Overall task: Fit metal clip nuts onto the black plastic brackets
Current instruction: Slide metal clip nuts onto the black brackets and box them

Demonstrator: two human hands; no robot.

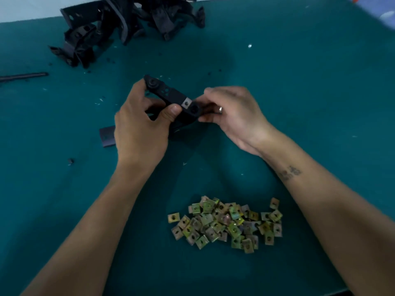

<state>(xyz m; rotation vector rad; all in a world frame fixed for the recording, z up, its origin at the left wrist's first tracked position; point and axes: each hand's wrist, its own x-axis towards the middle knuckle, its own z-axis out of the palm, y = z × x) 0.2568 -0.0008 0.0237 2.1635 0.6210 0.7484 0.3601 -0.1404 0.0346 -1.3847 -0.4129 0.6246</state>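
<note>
I hold a black plastic bracket [171, 96] above the green table, at the middle of the view. My left hand [141, 124] grips its left end, thumb pressed near a metal clip nut [186, 103] that sits on the bracket. My right hand [232, 116] pinches the bracket's right end; its fingertips are partly hidden behind the plastic. A heap of several loose yellowish clip nuts [226, 224] lies near me, between my forearms.
A pile of several black brackets [119, 24] lies at the far left of the green table [299, 92]. A small flat black piece [106, 136] lies left of my left hand, and a thin dark strip [23, 76] at the left edge. Plastic crumbs dot the surface.
</note>
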